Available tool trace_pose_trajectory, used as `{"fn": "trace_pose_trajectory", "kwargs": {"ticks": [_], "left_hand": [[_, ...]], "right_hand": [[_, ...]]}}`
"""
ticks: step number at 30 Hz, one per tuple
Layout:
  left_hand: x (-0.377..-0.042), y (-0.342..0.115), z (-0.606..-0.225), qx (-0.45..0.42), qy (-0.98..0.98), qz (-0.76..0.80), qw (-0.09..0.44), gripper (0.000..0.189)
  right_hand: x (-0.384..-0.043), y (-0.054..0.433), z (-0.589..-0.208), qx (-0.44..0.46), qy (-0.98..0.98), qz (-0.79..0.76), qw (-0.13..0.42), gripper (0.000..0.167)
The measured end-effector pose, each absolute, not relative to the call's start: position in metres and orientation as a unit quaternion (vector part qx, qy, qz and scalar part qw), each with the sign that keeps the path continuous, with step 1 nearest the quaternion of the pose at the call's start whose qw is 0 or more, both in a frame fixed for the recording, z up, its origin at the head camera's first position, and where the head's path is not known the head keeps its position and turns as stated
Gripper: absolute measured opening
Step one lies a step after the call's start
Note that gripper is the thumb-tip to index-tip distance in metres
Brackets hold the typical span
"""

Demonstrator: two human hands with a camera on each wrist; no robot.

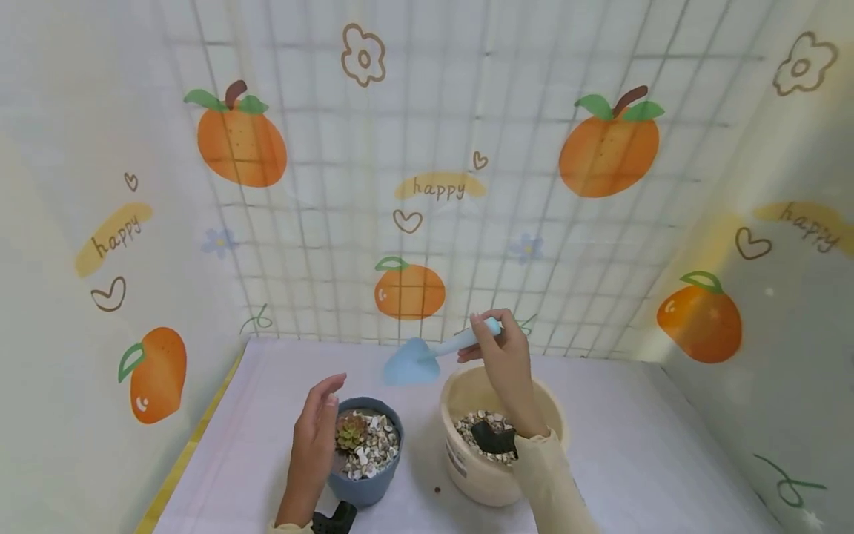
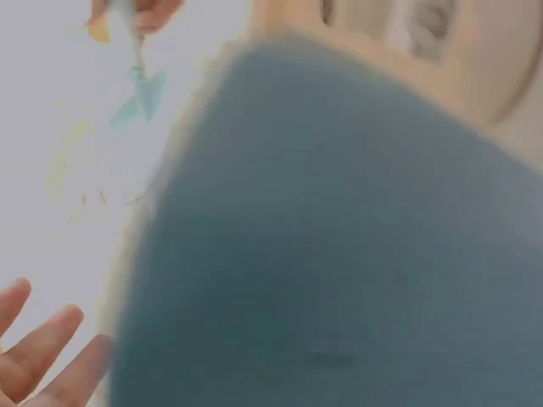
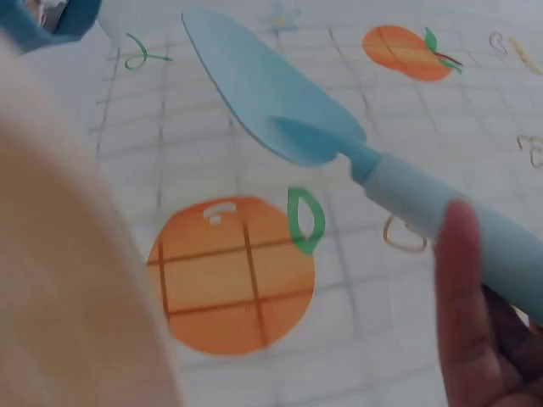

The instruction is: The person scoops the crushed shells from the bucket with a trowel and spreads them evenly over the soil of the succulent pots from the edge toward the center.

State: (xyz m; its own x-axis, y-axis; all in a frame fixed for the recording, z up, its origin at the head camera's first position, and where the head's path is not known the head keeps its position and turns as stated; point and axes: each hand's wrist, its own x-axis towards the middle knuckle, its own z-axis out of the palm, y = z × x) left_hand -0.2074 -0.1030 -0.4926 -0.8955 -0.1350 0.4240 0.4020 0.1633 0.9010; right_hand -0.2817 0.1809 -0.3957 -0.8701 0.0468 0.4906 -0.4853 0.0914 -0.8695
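Note:
My right hand [image 1: 505, 363] grips a light blue garden trowel [image 1: 411, 362] by its handle, above the back of a cream pot [image 1: 483, 480]. The trowel's blade points left, and in the right wrist view its upper face [image 3: 263, 89] looks bare. Pale chips [image 1: 467, 429] lie inside the cream pot, partly hidden by my wrist. To the left stands a blue-grey pot [image 1: 363, 489] with a small succulent [image 1: 351, 430] among whitish chips [image 1: 375, 449]. My left hand [image 1: 315, 434] is beside its left rim with fingers extended; whether it touches the pot I cannot tell.
Both pots stand on a pale cloth-like surface [image 1: 614, 423] with a yellow strip [image 1: 180, 460] along its left edge. A small dark speck [image 1: 437, 489] lies between the pots. Sheets printed with oranges [image 1: 410, 291] hang behind and at both sides, with a grid at the back.

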Motion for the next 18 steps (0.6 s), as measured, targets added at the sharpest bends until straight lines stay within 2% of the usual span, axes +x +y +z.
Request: {"fn": "trace_pose_trajectory", "kwargs": {"ticks": [5, 10, 18], "left_hand": [[-0.199, -0.075, -0.477, -0.125, -0.718, -0.648, 0.221, 0.035], [-0.195, -0.047, -0.47, -0.165, -0.703, -0.661, 0.206, 0.036], [-0.189, -0.012, -0.471, -0.174, -0.686, -0.694, 0.133, 0.035]], "right_hand": [[-0.275, 0.203, -0.4, 0.118, -0.694, 0.662, 0.256, 0.033], [-0.272, 0.222, -0.402, 0.085, -0.671, 0.672, 0.302, 0.029], [-0.271, 0.248, -0.416, 0.022, -0.667, 0.681, 0.302, 0.023]]}}
